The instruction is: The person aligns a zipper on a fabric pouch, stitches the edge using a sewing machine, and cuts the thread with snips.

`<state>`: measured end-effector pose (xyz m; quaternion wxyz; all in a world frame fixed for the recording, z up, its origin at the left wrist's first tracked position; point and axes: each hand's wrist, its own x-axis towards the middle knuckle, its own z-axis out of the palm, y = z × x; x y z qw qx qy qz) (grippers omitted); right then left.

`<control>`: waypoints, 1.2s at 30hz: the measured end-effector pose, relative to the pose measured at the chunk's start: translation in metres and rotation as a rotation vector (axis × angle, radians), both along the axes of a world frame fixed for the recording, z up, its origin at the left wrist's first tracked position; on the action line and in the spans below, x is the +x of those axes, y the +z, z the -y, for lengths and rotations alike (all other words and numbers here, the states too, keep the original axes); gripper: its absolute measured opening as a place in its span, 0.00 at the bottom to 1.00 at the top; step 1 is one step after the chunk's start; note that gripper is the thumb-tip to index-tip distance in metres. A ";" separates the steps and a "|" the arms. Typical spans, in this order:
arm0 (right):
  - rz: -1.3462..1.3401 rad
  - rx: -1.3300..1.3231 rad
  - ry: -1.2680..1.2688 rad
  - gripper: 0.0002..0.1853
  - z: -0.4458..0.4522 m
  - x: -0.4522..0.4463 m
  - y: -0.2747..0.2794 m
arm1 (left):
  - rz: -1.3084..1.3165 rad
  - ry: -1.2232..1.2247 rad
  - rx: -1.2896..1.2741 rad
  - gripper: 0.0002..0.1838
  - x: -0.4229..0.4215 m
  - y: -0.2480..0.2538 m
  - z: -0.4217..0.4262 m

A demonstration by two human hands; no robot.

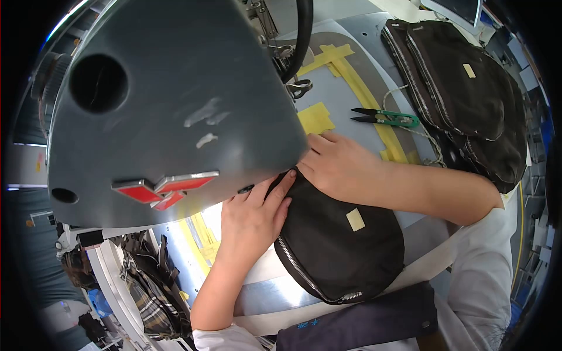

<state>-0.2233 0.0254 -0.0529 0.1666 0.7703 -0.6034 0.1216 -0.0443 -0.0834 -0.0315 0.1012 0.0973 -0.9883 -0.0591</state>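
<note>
A black zippered bag panel [345, 257] lies on the sewing machine bed, its far edge under the dark machine head [175, 117]. A metal zipper curves along its left side, and a small cream tag is on its face. My left hand [252, 216] lies on the panel's upper left edge, fingers stretched out, some tips hidden by the machine head. My right hand [336, 167] is at the panel's top edge with fingers curled together; their tips are partly hidden. Green-handled thread snips [395, 119] lie beyond my right hand.
Several black zippered bag pieces [468, 88] are stacked at the upper right. Yellow tape [366, 88] marks the machine bed. A white cord [430, 140] lies near the stack. Plaid and black cloth items [149, 292] are at the lower left.
</note>
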 end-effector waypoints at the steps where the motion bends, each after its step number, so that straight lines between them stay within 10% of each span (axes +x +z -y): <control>1: 0.009 -0.014 -0.007 0.09 0.001 0.000 -0.002 | -0.001 -0.002 0.000 0.22 0.000 0.000 0.000; 36: 0.076 -0.012 0.020 0.08 0.002 0.000 -0.003 | -0.071 -0.027 0.031 0.20 0.002 -0.002 0.002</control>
